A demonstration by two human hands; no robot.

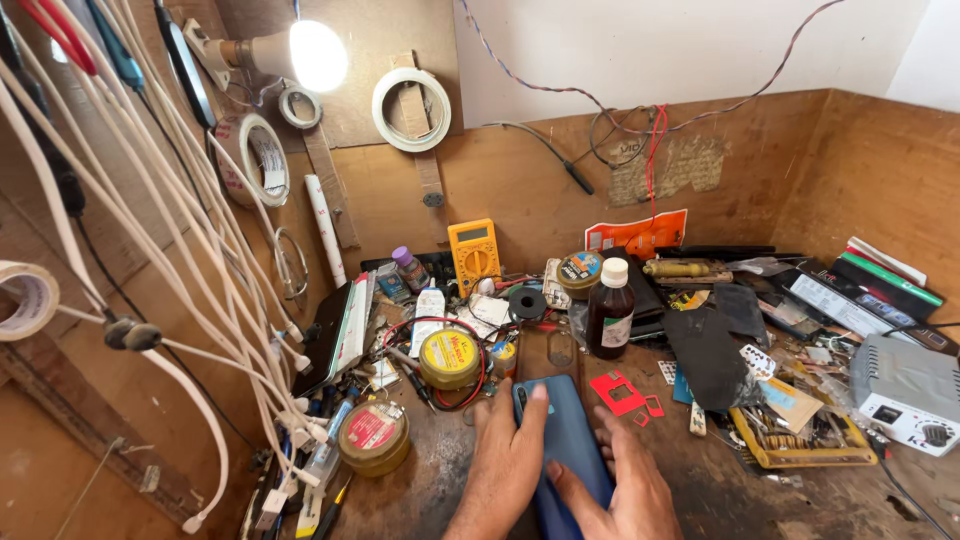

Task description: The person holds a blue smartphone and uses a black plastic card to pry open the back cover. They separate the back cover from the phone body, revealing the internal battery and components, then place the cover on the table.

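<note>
A dark blue smartphone [565,445] lies back-up on the wooden counter [720,490], close to its near edge and roughly midway along it, its long axis running away from the person. The back is smooth and slightly glossy, with rounded corners and a small camera cluster at the far left corner. The left hand [505,470] lies flat along the phone's left side, its grip loosely closed on the phone with the thumb pressed on the back near the far end. The right hand [625,490] rests against the phone's right edge, thumb laid across the lower back and fingers spread on the counter beside it, so the phone is held between the two hands. Just beyond the right hand lie small red cut-out frames [620,392]. Farther toward the back wall stand a brown bottle with a white cap [610,310], a yellow multimeter [473,252] and a round yellow tin [449,358] ringed by a red wire. A second round tin with a red label [373,438] sits toward the counter's left edge, under a bundle of hanging white cables [200,290]. A grey power unit [905,390] sits at the right edge, and a lit bulb [310,55] hangs at the upper left.
</note>
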